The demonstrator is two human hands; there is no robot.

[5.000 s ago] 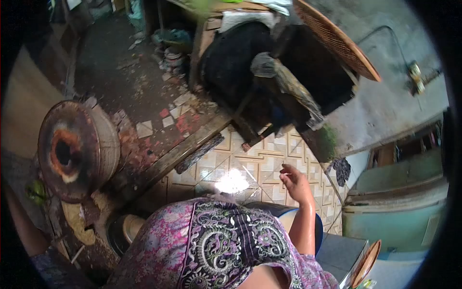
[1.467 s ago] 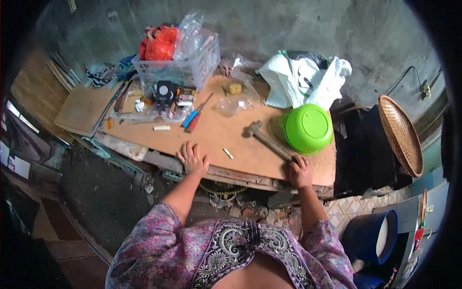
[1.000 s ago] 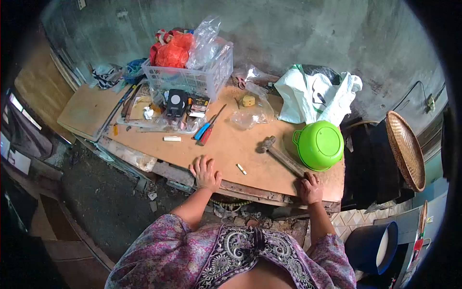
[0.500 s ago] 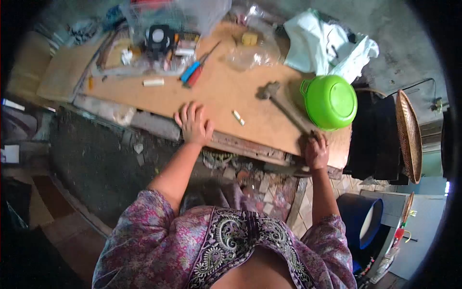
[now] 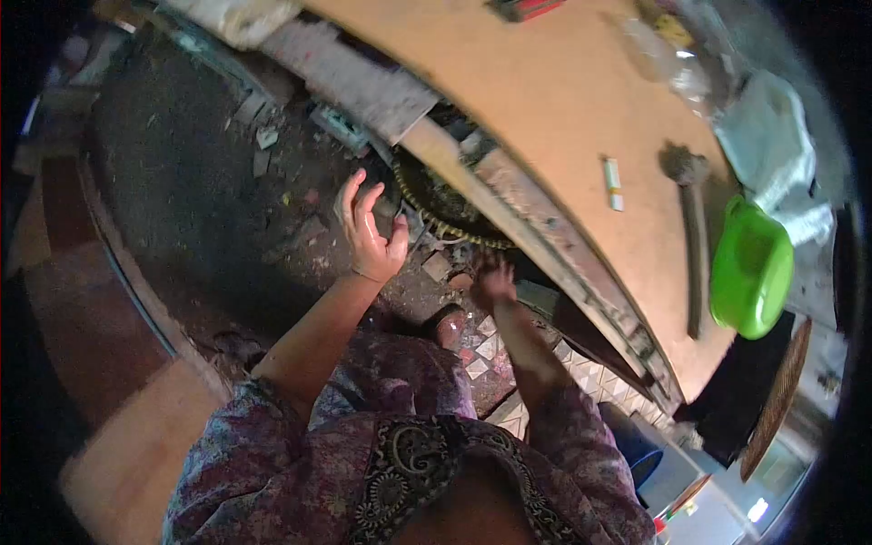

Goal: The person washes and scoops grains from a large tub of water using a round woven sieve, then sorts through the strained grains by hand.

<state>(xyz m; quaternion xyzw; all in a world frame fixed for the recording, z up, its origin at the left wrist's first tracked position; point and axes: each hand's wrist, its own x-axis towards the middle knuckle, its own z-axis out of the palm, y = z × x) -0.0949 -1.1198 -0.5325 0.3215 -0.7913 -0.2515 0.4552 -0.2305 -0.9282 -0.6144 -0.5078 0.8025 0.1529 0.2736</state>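
Note:
My left hand (image 5: 371, 232) is raised in front of the table edge, fingers apart, with nothing in it. Lower and to the right, my right hand (image 5: 493, 280) reaches into the shadow under the table. Its fingers look stretched out but are dim and slightly blurred, and no held thing shows. Just above it, a round basket (image 5: 504, 243) with a braided rim is partly hidden beneath the tabletop. On the table (image 5: 545, 100) lie a hammer (image 5: 695, 254) and a small white stick-like piece (image 5: 614, 184), both apart from my hands.
A green plastic basin (image 5: 752, 272) sits upside down at the table's right side. Behind it lies a pale plastic bag (image 5: 767, 136). A woven tray (image 5: 778, 400) hangs at the far right. Broken tile pieces (image 5: 436, 266) litter the ground under the table.
Both hands have left the tabletop; the right one let go of the hammer handle and went down under the edge. My view has turned and tilted down towards the floor.

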